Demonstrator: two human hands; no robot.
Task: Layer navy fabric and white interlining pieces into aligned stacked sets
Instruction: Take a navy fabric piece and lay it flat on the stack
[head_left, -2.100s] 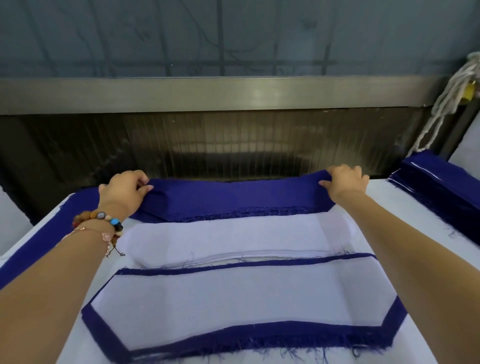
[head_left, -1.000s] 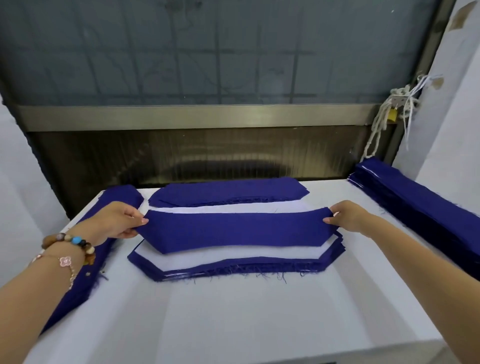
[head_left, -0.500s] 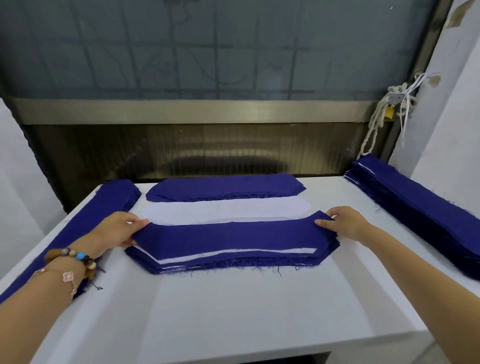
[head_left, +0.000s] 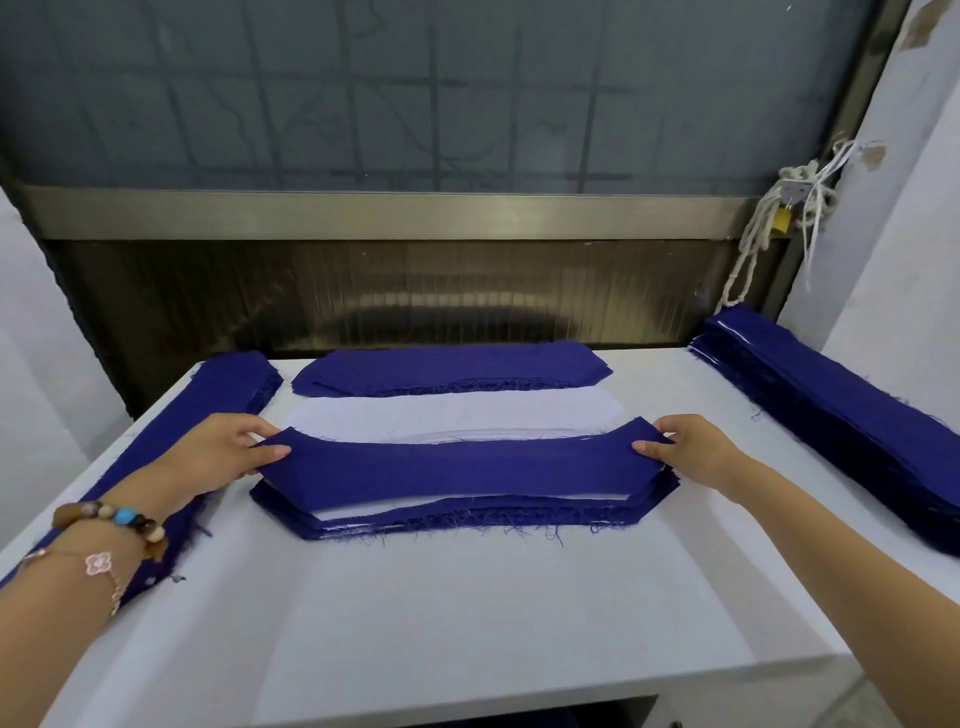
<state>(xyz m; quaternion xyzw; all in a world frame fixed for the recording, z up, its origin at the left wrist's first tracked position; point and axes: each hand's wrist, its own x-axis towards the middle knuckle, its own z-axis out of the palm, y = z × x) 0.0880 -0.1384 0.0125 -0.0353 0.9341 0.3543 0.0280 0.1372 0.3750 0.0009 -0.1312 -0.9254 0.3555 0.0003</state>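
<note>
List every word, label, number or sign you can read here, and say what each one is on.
No text is readable anywhere in the view.
The navy piece pinched by the left hand and right hand, the white interlining and the table show no print or labels.
The yellow padlock by the cord is too small to tell whether it has any marking.

Edge crops right navy pile (head_left: 831, 415); likewise left navy pile (head_left: 228, 382).

The left wrist (head_left: 85, 540) wears a brown, cream and blue bead bracelet (head_left: 111, 518). Beside it runs a thin chain (head_left: 112, 583) with a pink clover charm (head_left: 98, 565).
</note>
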